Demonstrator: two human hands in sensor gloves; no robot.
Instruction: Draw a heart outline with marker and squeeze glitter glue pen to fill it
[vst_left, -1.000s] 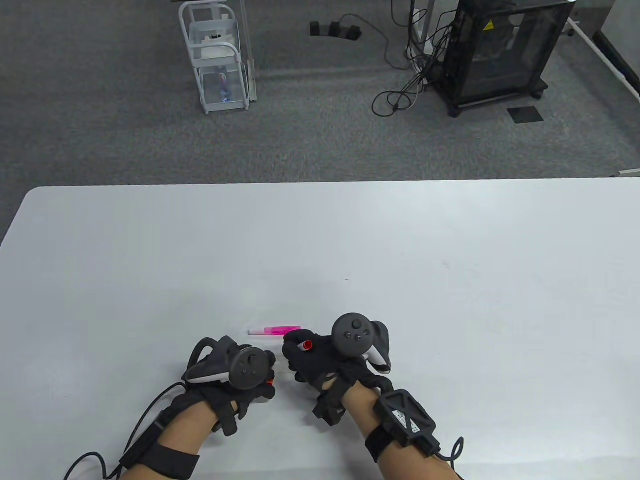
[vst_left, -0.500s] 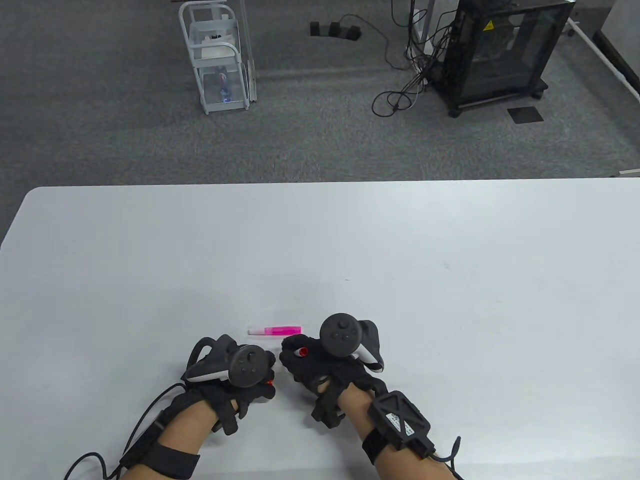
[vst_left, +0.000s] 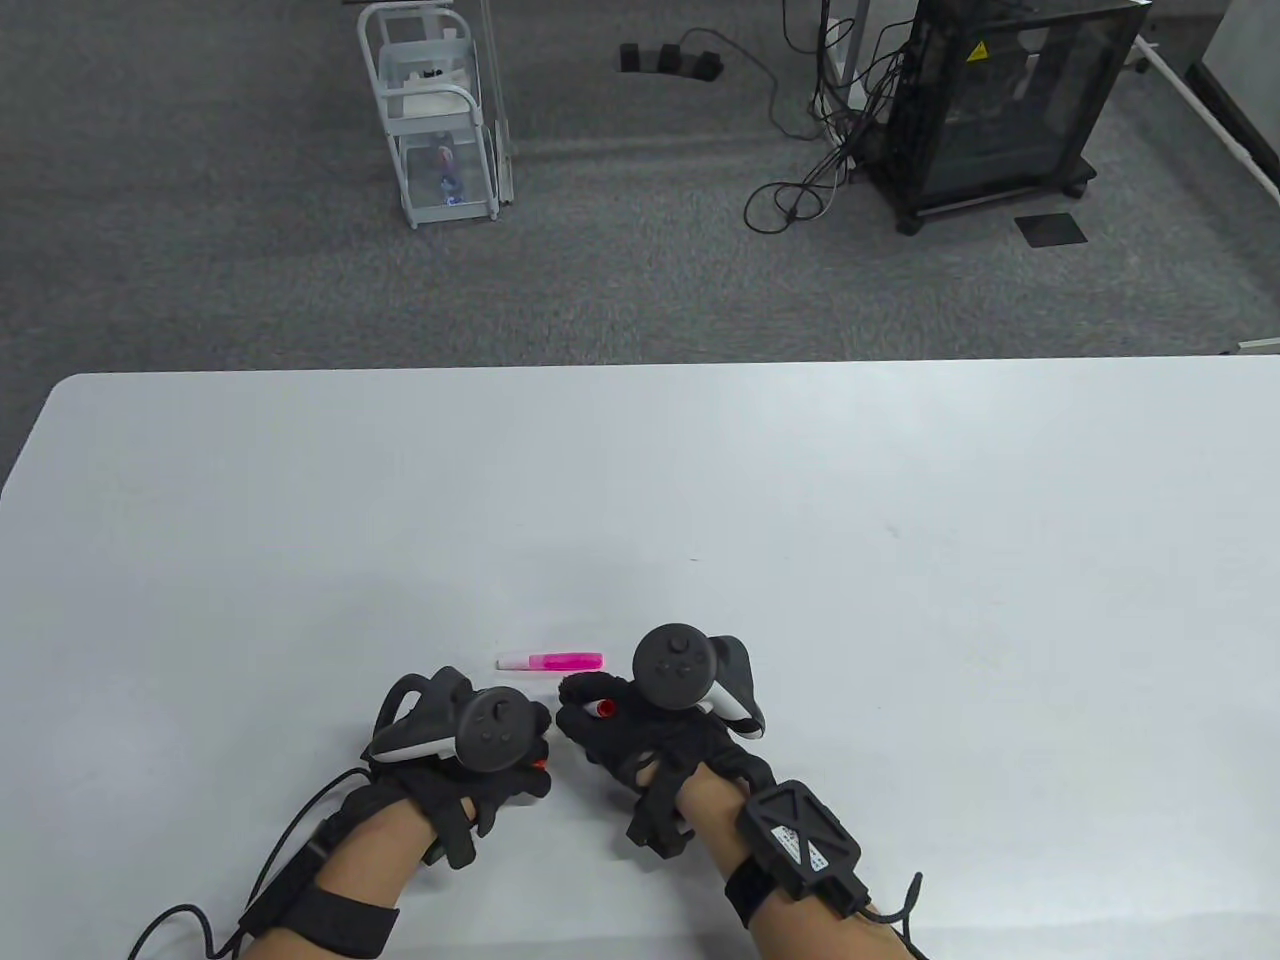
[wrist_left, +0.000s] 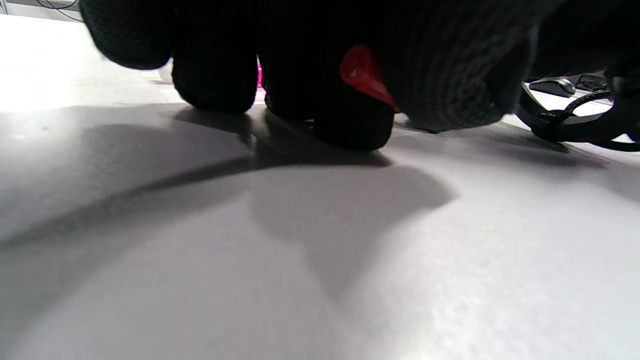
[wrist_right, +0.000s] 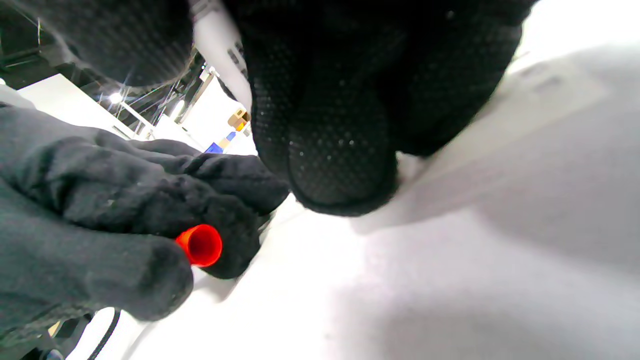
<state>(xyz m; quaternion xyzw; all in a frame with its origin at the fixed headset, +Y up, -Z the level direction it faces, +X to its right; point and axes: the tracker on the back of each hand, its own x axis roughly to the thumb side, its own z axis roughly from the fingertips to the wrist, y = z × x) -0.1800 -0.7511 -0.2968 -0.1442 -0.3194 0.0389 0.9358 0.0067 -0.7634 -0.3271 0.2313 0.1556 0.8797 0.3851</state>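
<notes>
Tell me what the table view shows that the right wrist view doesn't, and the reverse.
Only the table view shows the pink glue pen lying on the table just beyond the hands, the trackers on both hands, and the floor, cart and cables beyond the table.

Only the right wrist view shows the open mouth of the red cap pinched in the left hand, and the marker's white barrel running up through the right hand.

Both show the two hands close together, the cap, and the white tabletop.

A lab or office: grey carpet (vst_left: 250, 250), a caged black equipment cabinet (vst_left: 1000, 100) at 1 o'clock, loose cables (vst_left: 800, 180).
</notes>
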